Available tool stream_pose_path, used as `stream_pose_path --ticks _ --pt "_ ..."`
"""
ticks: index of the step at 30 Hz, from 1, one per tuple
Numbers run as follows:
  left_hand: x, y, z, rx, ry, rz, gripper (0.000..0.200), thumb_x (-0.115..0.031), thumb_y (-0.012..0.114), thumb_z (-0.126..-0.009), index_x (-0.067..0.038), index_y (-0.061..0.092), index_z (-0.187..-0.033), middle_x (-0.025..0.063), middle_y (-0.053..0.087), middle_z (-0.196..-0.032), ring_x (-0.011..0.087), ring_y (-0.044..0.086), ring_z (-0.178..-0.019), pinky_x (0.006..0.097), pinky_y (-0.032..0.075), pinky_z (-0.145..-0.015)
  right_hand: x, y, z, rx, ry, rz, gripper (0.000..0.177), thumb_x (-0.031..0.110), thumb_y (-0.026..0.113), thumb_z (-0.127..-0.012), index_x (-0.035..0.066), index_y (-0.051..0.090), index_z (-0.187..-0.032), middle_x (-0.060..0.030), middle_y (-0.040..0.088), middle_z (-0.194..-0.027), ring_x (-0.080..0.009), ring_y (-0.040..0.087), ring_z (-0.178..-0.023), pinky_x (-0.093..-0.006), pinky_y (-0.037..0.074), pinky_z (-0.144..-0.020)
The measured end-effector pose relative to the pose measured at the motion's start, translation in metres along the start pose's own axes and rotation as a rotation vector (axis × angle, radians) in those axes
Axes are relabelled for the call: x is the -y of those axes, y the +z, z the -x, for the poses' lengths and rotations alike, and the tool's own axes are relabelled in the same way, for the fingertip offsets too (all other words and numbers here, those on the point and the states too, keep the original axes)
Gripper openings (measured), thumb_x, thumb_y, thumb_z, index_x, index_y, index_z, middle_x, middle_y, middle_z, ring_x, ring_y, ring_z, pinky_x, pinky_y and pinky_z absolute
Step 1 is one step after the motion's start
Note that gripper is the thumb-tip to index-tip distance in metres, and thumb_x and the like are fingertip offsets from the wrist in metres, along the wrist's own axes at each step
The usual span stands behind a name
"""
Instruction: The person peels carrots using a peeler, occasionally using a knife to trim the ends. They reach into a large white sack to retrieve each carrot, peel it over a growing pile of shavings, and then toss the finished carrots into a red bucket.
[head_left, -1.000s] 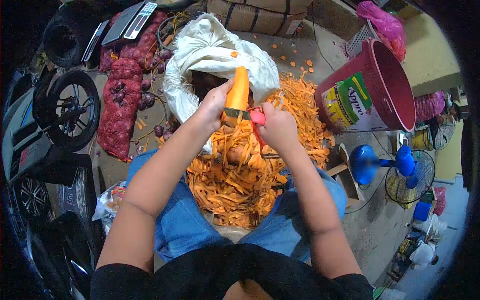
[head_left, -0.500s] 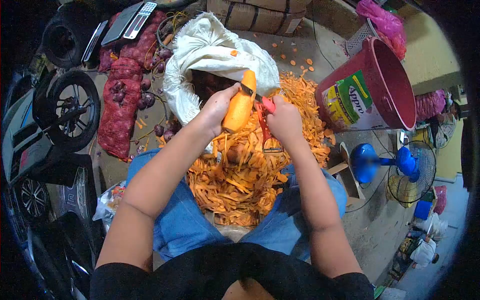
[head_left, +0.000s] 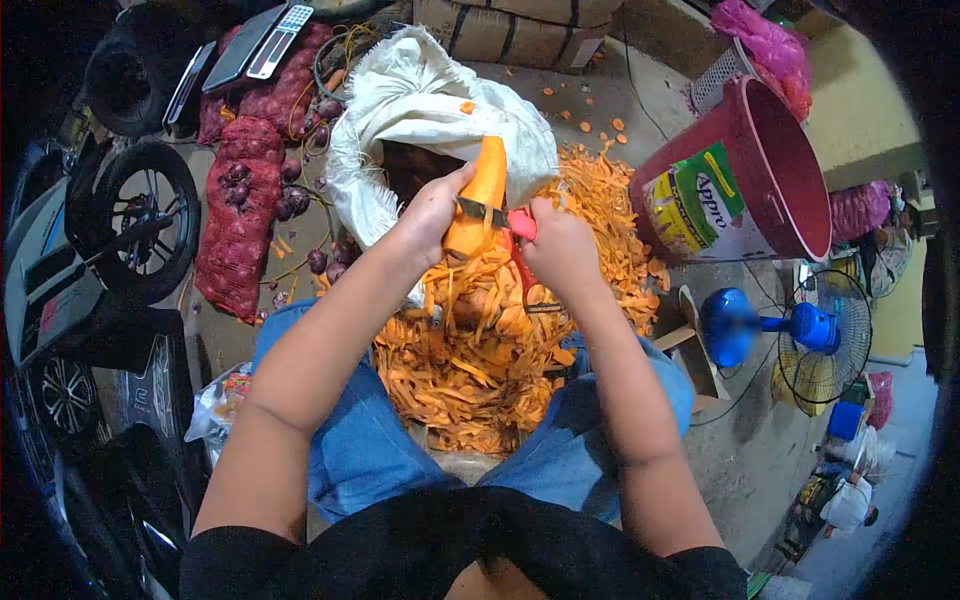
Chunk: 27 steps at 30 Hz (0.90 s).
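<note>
My left hand [head_left: 428,216] is closed around a peeled orange carrot [head_left: 488,172], which points up and away from me. Its lower end hangs over a heap of carrot peelings [head_left: 450,395] between my knees. In my closed right hand [head_left: 563,246] is a knife [head_left: 522,224] with a red handle. The dark blade lies across the carrot's lower half, close to my left fingers. Below the right hand shows a red peeler [head_left: 522,272], partly hidden by the hand. Just beyond, an open white woven sack [head_left: 450,95] has a dark interior.
On the right stand a large red bucket [head_left: 690,140] and a blue fan [head_left: 815,328]. Red mesh bags of onions [head_left: 240,200] lie left, near a motorcycle wheel [head_left: 150,222]. Cardboard boxes [head_left: 510,35] are at the back. A person [head_left: 848,505] is far off at right.
The knife blade has slid down the carrot from near its top to its lower half, and the right hand has shifted slightly left. The carrot stands a little more upright.
</note>
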<state>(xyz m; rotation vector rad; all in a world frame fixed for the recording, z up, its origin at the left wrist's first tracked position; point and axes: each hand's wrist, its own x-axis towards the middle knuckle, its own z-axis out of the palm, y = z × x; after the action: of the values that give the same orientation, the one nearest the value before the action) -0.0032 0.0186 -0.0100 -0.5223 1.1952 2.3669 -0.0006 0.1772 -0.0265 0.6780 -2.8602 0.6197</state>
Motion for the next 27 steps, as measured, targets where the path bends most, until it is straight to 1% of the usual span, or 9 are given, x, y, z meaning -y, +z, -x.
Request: stream_pose_path --ticks 4,6,14,16,17,19,23,25,27 --pt "0.003 0.002 0.0 0.01 0.013 0.002 0.032 -0.03 0.036 -0.083 -0.003 0.048 -0.096 0.0046 0.054 -0.079 0.0131 0.053 -0.069 0.027 0.045 -0.06 -0.002 0.004 0.0 -0.019 0.043 0.046 0.02 0.019 0.057 -0.064 0.004 0.046 -0.07 -0.0135 0.052 -0.054 -0.0299 0.053 -0.051 -0.038 0.042 -0.047" --pt "0.004 0.003 0.001 0.012 0.029 -0.001 0.033 -0.031 0.039 -0.082 -0.003 0.049 -0.093 0.0066 0.056 -0.077 0.0157 0.056 -0.064 0.0286 0.048 -0.058 -0.004 0.002 -0.001 -0.009 0.055 0.046 0.02 0.019 0.057 -0.064 0.004 0.046 -0.07 -0.0137 0.052 -0.054 -0.0302 0.053 -0.051 -0.038 0.042 -0.047" --pt "0.006 -0.003 -0.003 0.053 -0.008 -0.008 0.033 -0.033 0.038 -0.082 -0.003 0.05 -0.092 0.0065 0.056 -0.075 0.015 0.055 -0.059 0.0276 0.048 -0.051 -0.005 0.002 -0.004 0.013 0.129 0.051 0.017 0.016 0.055 -0.064 0.003 0.047 -0.071 -0.0155 0.053 -0.058 -0.0307 0.054 -0.056 -0.0394 0.043 -0.051" --pt "0.004 0.0 0.004 0.058 -0.024 -0.019 0.034 -0.033 0.038 -0.082 -0.003 0.05 -0.092 0.0066 0.055 -0.074 0.0148 0.055 -0.059 0.0275 0.048 -0.051 -0.013 0.007 -0.005 -0.014 0.233 0.041 0.015 0.014 0.053 -0.063 0.002 0.049 -0.072 -0.0162 0.054 -0.06 -0.0315 0.054 -0.057 -0.0404 0.044 -0.054" --pt "0.004 0.003 0.008 0.072 -0.037 -0.043 0.034 -0.033 0.038 -0.082 -0.003 0.05 -0.091 0.0066 0.055 -0.073 0.0146 0.055 -0.058 0.0273 0.048 -0.05 -0.018 0.007 -0.006 -0.013 0.233 0.041 0.015 0.014 0.053 -0.063 0.002 0.049 -0.072 -0.0162 0.054 -0.06 -0.0315 0.054 -0.057 -0.0404 0.044 -0.054" --pt "0.004 0.006 0.013 0.065 -0.044 -0.091 0.034 -0.034 0.04 -0.081 -0.002 0.05 -0.09 0.0066 0.055 -0.072 0.0143 0.054 -0.058 0.0265 0.047 -0.05 -0.03 0.007 -0.009 0.024 0.401 0.044 0.017 0.013 0.05 -0.063 0.0 0.05 -0.073 -0.0186 0.055 -0.064 -0.033 0.054 -0.062 -0.0411 0.043 -0.059" --pt "0.003 0.002 0.009 0.054 -0.023 -0.099 0.032 -0.032 0.041 -0.081 -0.003 0.051 -0.09 0.0056 0.055 -0.072 0.0134 0.054 -0.059 0.0261 0.046 -0.053 -0.041 0.014 -0.012 -0.011 0.48 -0.071 0.018 0.014 0.049 -0.064 -0.002 0.051 -0.073 -0.0214 0.054 -0.067 -0.0348 0.053 -0.067 -0.0417 0.042 -0.064" --pt "0.002 -0.001 0.005 0.065 0.053 -0.126 0.032 -0.029 0.045 -0.079 -0.002 0.048 -0.096 0.0055 0.054 -0.078 0.0132 0.054 -0.062 0.0248 0.046 -0.057 -0.037 0.011 -0.014 0.056 0.534 -0.11 0.019 0.013 0.048 -0.064 -0.003 0.051 -0.073 -0.0231 0.054 -0.069 -0.0355 0.053 -0.07 -0.0429 0.041 -0.065" --pt "0.0 -0.001 0.004 0.085 0.1 -0.178 0.035 -0.027 0.048 -0.077 -0.001 0.045 -0.1 0.0057 0.053 -0.082 0.0134 0.054 -0.063 0.0248 0.045 -0.058 -0.037 0.014 -0.012 0.046 0.526 -0.161 0.019 0.013 0.048 -0.064 -0.003 0.051 -0.074 -0.0233 0.054 -0.069 -0.0359 0.052 -0.07 -0.043 0.04 -0.065"
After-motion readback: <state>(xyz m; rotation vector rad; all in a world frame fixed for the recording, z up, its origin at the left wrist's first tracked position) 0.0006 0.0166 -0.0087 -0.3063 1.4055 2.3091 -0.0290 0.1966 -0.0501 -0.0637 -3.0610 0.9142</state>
